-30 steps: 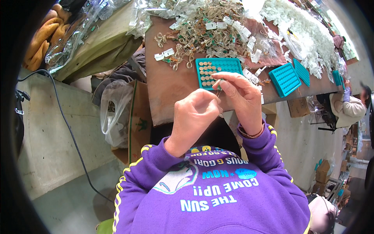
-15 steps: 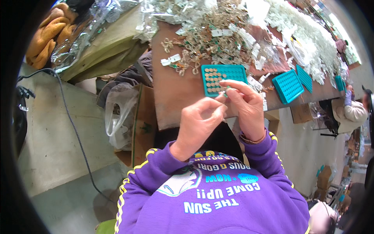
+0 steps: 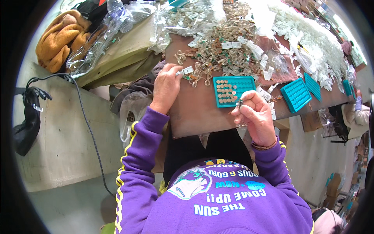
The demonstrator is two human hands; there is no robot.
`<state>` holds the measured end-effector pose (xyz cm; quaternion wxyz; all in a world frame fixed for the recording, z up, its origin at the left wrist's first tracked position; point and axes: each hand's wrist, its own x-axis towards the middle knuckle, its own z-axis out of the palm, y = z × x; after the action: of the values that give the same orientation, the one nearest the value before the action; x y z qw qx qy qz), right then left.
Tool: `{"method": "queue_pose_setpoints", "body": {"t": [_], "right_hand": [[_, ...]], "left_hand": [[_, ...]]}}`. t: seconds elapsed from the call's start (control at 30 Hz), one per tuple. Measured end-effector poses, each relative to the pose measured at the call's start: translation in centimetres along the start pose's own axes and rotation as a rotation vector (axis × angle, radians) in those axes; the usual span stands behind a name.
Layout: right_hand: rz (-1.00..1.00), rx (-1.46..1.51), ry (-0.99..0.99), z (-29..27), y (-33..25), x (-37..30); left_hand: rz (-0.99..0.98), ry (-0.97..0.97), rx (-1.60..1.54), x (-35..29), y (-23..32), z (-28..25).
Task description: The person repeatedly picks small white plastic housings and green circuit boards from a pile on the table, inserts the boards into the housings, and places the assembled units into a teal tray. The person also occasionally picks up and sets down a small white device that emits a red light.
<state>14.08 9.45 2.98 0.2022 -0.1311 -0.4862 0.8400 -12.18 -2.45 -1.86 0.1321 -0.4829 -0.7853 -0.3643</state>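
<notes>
At the left of the tabletop, my left hand has its fingertips pinched at a small white plastic piece, whose near end they partly cover. My right hand is raised by the front right corner of a teal tray. Thumb and fingers there pinch a tiny dark part with something thin and clear hanging below; its exact kind is too small to tell. Rows of round copper-coloured discs fill the tray's left side, while pockets on its right show no discs.
A heap of coiled thin cables with small boards spreads behind the tray. Teal trays lie to the right, before a pile of whitish plastic pieces. A black cable hangs at left. Another person sits far right.
My left hand has left my right hand and reached forward left to the white plastic piece. My right hand stays near the tray with its small part. The view has shifted slightly.
</notes>
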Motion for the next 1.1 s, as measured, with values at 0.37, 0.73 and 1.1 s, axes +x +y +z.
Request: {"method": "queue_pose_setpoints", "body": {"t": [0.37, 0.73, 1.1], "right_hand": [[0.120, 0.715, -0.157, -1.5, 1.6, 1.1], [0.138, 0.749, -0.122, -1.5, 1.7, 0.9], [0.125, 0.685, -0.091, -1.4, 1.4, 0.6]], "left_hand": [[-0.007, -0.177, -0.105, 0.6, -0.2, 0.3], [-0.402, -0.060, -0.509, -0.1, -0.8, 0.7], [-0.761, -0.031, -1.587, -2.9, 6.4, 0.1]]}}
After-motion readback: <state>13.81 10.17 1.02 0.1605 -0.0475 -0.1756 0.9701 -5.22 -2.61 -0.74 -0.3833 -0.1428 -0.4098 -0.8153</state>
